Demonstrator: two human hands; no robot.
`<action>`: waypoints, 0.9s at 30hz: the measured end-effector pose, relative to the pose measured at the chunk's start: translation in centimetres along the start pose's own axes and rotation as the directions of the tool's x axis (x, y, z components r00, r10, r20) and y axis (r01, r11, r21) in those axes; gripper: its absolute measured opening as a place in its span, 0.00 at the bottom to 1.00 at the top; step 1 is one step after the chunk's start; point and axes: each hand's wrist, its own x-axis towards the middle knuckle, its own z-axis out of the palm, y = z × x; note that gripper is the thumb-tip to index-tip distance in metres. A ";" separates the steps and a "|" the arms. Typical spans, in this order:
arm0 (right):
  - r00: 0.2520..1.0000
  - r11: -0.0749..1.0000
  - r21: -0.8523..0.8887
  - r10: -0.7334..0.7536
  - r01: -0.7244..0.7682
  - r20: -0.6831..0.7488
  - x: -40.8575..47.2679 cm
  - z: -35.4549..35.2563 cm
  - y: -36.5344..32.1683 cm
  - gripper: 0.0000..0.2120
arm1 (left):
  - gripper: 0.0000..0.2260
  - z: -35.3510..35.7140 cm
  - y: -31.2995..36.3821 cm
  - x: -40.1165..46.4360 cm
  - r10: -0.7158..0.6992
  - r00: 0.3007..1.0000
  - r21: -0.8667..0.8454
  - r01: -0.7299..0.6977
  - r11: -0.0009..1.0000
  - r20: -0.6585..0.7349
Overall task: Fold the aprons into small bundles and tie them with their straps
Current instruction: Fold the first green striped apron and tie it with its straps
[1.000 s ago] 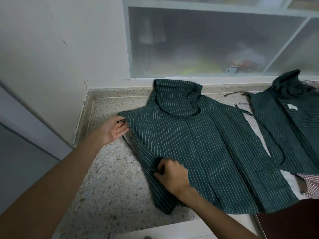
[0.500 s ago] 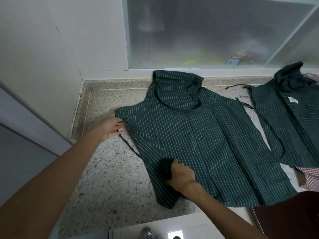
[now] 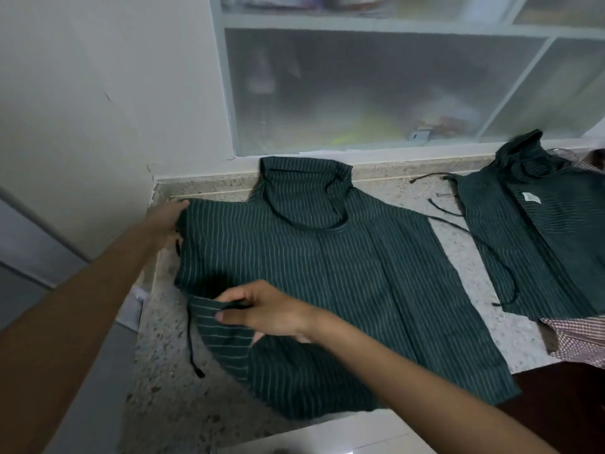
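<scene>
Speckled stone table [image 3: 163, 398] beneath a frosted window [image 3: 376, 93]. A dark green striped apron [image 3: 327, 273] lies spread flat across the table's middle, its bib toward the window. A second green apron [image 3: 523, 244] lies just beside it on the right, over a checked cloth [image 3: 576, 335]. The left hand [image 3: 167, 219] grips the first apron's upper left corner; how its fingers lie is partly hidden. The right hand [image 3: 265, 309] pinches a raised fold at the apron's left edge between thumb and forefinger. A thin black strap [image 3: 191, 345] trails from that edge onto the table.
</scene>
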 end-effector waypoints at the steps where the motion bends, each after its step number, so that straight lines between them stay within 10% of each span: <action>1: 1.000 1.000 0.014 0.007 -0.007 -0.002 -0.2 -0.4 0.0 0.15 | 0.08 -0.3 0.9 0.2 -0.004 1.000 0.042 0.004 0.999 0.006; 6: 0.991 0.991 0.127 0.054 -0.039 -0.123 -7.2 -7.1 3.8 0.11 | 0.10 3.6 5.1 -1.4 -0.046 0.990 0.264 0.010 0.964 0.130; 11: 0.932 0.903 0.418 0.233 -0.102 -0.276 -17.9 -16.0 11.2 0.07 | 0.02 15.8 7.6 -2.9 -0.024 0.959 0.145 -0.018 0.989 0.283; 13: 0.906 0.875 0.455 0.318 -0.167 -0.280 -20.3 -17.4 13.4 0.07 | 0.12 19.7 7.3 -3.3 -0.001 0.936 0.120 -0.044 0.992 0.351; 19: 0.808 0.814 0.130 0.579 -0.566 -0.110 -23.7 -21.9 25.0 0.21 | 0.32 35.2 1.4 -4.7 -0.076 0.846 0.251 -0.071 0.965 0.528; 22: 0.837 0.841 0.035 0.541 -0.540 -0.080 -22.7 -22.2 26.7 0.22 | 0.34 37.1 -1.5 -5.0 -0.111 0.789 0.450 -0.223 0.864 0.605; 27: 0.813 0.895 -0.017 0.398 -0.447 -0.424 -19.7 -22.6 27.5 0.14 | 0.17 31.9 -7.5 -7.3 0.339 0.849 0.728 -0.524 0.443 0.405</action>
